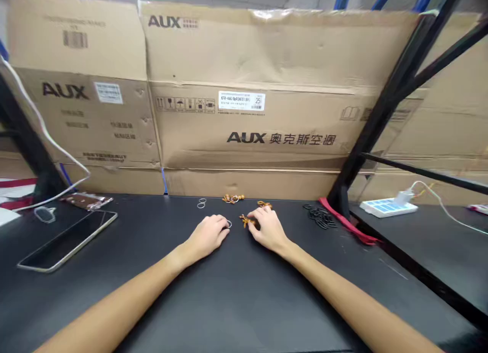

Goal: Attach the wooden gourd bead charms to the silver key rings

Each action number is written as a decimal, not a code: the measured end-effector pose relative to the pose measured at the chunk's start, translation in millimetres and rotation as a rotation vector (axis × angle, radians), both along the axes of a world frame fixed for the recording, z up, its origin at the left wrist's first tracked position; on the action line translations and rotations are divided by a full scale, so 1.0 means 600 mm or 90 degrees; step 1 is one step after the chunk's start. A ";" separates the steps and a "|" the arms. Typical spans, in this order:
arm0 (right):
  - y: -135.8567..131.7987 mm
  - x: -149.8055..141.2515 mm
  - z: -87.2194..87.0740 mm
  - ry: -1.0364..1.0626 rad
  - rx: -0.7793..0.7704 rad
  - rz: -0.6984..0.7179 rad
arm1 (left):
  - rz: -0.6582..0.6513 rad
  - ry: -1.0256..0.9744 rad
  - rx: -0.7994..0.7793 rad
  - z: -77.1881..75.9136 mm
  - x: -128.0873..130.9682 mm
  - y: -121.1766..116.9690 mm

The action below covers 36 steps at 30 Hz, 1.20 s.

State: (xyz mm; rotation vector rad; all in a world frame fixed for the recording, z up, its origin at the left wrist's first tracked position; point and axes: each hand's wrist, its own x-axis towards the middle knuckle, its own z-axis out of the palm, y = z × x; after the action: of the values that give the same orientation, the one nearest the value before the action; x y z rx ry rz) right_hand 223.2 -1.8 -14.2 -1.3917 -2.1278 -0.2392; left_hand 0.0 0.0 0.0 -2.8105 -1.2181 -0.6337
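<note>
left hand (209, 234): curled palm-down, small metal ring (227, 223) just beside fingertips, partly hidden | right hand (269, 230): fingers on twisted amber trinket (246, 220), grip unclear | farther: similar trinkets (231, 198), black rings (319, 216) on dark surface (335, 282)

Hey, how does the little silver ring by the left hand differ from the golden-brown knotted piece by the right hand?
The thin silver metal ring is a plain, smooth loop, while the golden-brown knotted piece is lumpy and irregular. The ring is pale and shows only partly, at the fingertips of the left hand; the piece is darker and sits more exposed at the fingers of the right hand. Both are small and lie on the black table.
</note>
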 end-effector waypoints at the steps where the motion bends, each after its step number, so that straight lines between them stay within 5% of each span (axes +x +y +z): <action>1: 0.001 0.001 -0.002 -0.009 -0.004 -0.006 | 0.002 0.000 -0.003 0.001 0.000 -0.002; 17: -0.005 -0.004 -0.004 0.098 -0.045 0.205 | -0.004 0.061 -0.020 0.007 0.002 -0.003; 36: -0.007 -0.010 -0.004 0.083 -0.095 0.180 | -0.043 -0.090 -0.043 -0.014 -0.004 0.008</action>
State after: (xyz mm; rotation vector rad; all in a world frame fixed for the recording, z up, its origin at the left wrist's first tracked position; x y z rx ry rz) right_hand 217.3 -5.7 -16.8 -1.1322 -2.2363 0.1191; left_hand -2.6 4.6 -8.7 -2.9173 -1.1913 -0.8241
